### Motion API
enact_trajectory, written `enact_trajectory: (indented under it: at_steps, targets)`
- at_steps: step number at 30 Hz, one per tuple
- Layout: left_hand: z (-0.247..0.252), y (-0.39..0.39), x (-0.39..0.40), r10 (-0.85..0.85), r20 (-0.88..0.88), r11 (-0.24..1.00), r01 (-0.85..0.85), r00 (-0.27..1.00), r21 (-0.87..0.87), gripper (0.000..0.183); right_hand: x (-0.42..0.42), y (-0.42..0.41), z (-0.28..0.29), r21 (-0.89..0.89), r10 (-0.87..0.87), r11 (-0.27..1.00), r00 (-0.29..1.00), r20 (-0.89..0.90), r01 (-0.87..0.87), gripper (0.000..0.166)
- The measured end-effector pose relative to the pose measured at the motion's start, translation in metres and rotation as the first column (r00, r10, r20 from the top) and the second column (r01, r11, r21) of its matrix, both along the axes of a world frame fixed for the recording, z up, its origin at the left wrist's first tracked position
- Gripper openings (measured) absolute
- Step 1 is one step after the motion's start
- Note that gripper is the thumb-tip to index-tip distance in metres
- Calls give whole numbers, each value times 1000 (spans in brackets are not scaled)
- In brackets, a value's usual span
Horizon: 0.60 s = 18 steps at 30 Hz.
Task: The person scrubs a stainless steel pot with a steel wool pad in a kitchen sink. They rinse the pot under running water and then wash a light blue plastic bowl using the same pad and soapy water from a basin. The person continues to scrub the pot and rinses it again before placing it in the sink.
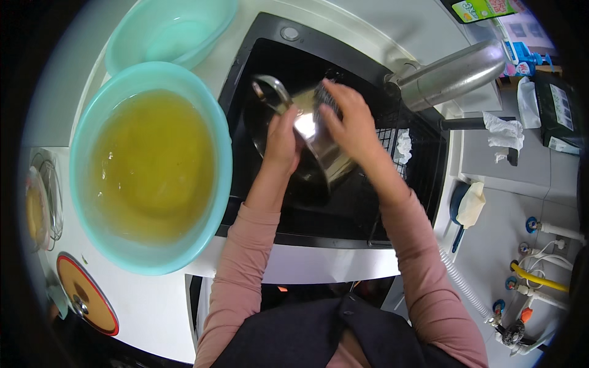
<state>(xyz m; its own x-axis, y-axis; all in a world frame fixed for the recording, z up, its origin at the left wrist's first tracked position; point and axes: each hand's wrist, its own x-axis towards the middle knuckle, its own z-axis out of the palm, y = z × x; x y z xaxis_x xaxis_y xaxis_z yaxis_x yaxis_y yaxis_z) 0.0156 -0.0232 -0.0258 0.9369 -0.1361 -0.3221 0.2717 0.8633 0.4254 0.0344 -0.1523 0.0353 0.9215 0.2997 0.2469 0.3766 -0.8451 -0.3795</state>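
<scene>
Over the black sink (pixel 251 184) a shiny stainless steel pot (pixel 333 158) is held tilted, its outer side facing right. My left hand (pixel 281 142) grips its rim just below a looped metal handle (pixel 276 87). My right hand (pixel 350 120) presses a dark steel-wool scourer (pixel 326 100) against the pot's outer wall. The scourer is partly covered by my fingers. Part of the pot's far side is hidden behind my right hand and forearm.
Left of the sink stands a turquoise basin (pixel 76 170) of yellowish water, with a second turquoise basin (pixel 119 46) behind it. A pot lid (pixel 94 287) lies at lower left. A metal faucet (pixel 453 73) juts over the right side; a wire rack (pixel 386 138) holds crumpled white paper (pixel 403 146).
</scene>
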Motion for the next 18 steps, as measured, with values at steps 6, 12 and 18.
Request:
enact_trajectory:
  at_steps: [6,12,18]
  targets:
    - [-5,9,2,93,-25,993,-91,995,75,21,-43,17,22,31,189,982,978,-91,-187,46]
    - [7,2,2,95,-63,982,-84,993,168,20,-10,-12,4,171,-40,985,999,-3,40,43]
    - [5,13,-1,97,-32,980,-90,995,175,20,-62,14,9,196,198,964,977,-79,-180,50]
